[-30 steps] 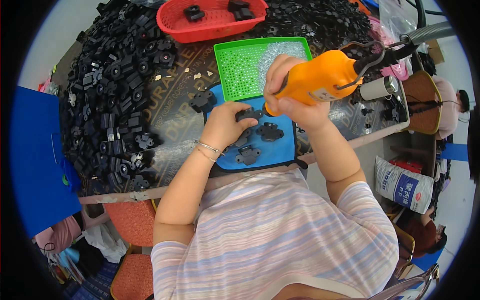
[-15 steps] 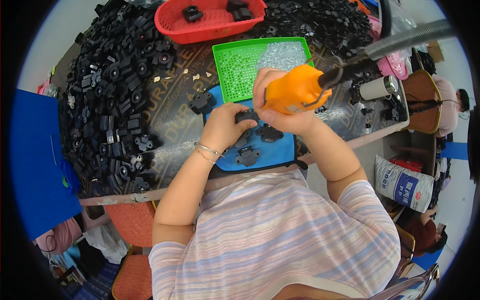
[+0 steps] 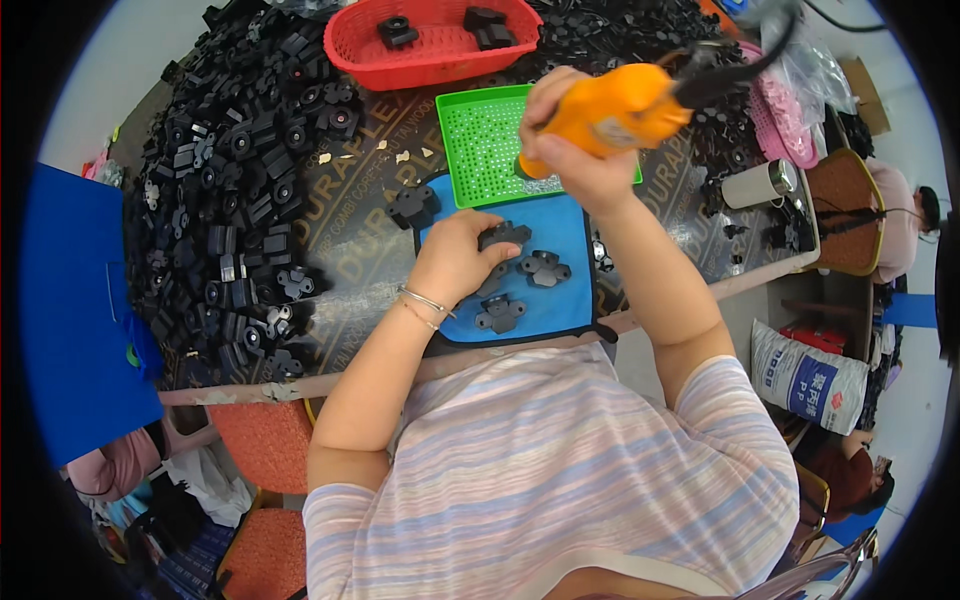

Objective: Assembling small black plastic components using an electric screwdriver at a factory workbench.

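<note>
My right hand (image 3: 580, 150) is wrapped round an orange electric screwdriver (image 3: 622, 108), held over the green perforated tray (image 3: 478, 150). The tool's lower end reaches down to the small silvery screws (image 3: 545, 184) in the tray; the tip itself is hidden. With thumb and fingers my left hand (image 3: 462, 252) pinches a black plastic part (image 3: 506, 236) on the blue mat (image 3: 556, 230). Close by on the mat lie more black plastic parts, one (image 3: 543, 268) beside my thumb and another (image 3: 500, 314) nearer me. A blocky black part (image 3: 413, 206) rests at the mat's far left corner.
A big heap of black parts (image 3: 240, 180) covers the table's left side. Behind the tray stands a red basket (image 3: 430, 70) with a few black parts. Smaller black pieces (image 3: 620, 35) are piled at the back. A white bottle (image 3: 758, 184) lies on the right.
My right hand has lifted the screwdriver away from the part at my left hand and carried it over the tray. The left hand still holds its part in nearly the same place.
</note>
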The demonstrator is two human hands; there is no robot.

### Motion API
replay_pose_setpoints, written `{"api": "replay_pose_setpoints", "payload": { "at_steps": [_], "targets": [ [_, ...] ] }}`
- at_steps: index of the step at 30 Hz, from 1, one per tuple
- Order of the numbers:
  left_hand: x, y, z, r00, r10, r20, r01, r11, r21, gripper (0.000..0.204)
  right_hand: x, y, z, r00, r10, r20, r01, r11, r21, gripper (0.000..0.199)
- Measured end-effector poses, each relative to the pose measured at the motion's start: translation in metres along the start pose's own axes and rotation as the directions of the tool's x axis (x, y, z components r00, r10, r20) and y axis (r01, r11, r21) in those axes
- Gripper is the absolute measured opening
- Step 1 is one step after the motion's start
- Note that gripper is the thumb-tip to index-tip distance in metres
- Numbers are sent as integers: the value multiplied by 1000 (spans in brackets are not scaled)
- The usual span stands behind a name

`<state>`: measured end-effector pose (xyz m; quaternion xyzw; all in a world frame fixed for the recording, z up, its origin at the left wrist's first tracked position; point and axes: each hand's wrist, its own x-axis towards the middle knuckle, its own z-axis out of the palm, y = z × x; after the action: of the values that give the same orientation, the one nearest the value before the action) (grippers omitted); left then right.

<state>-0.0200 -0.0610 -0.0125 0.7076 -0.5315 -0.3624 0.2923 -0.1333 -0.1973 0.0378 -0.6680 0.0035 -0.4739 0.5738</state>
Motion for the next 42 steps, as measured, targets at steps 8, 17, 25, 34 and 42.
{"api": "replay_pose_setpoints", "payload": {
  "at_steps": [8, 17, 25, 34, 42],
  "targets": [
    [-10, 1, 5, 970, 197, -140, -198, 980, 7, 53, -4, 26, 5, 997, 56, -53, -54, 998, 34, 19],
    [-9, 2, 5, 995, 70, -75, -75, 995, -69, 51, -6, 28, 5, 994, 105, -43, -101, 992, 73, 19],
    [-6, -13, 14, 988, 62, -139, -90, 975, -202, 48, -5, 11, 5, 985, 134, -107, -127, 989, 73, 17],
    [-8, -7, 9, 990, 65, -124, -85, 984, -160, 40, -15, -31, 29, 986, 131, 107, -151, 966, 209, 27],
    [0, -22, 18, 971, 155, -182, -179, 976, -126, 31, -18, -25, 49, 945, 307, 113, -323, 927, 188, 17]
  ]
}}
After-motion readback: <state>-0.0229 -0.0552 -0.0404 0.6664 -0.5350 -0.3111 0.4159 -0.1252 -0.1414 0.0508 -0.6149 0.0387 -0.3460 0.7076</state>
